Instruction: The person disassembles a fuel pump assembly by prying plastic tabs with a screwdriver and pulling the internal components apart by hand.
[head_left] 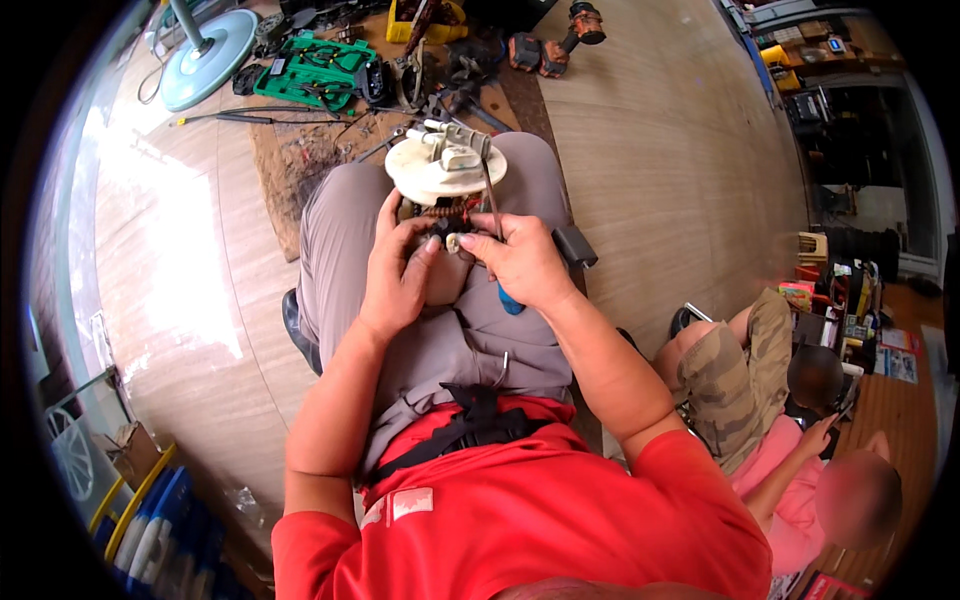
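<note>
Over my lap I hold a fuel pump module with a round cream-white top (440,178), moulded pipe stubs, a coil spring and red wiring below it. My left hand (397,262) is closed around its lower body, thumb near a dark connector (450,228). My right hand (522,258) is closed too, its thumb and finger pinching a small pale part (453,244) beside that connector. A screwdriver (511,302) with a blue end appears tucked in the right palm, its thin shaft rising past the white top. The module's underside is partly hidden by my hands.
A worn board (290,170) on the floor ahead carries an open green tool case (318,72), a yellow bin (427,22) and loose tools. A cordless power tool (556,45) lies beyond it. At right, a person in camouflage shorts (735,375) sits by a wooden counter (905,430).
</note>
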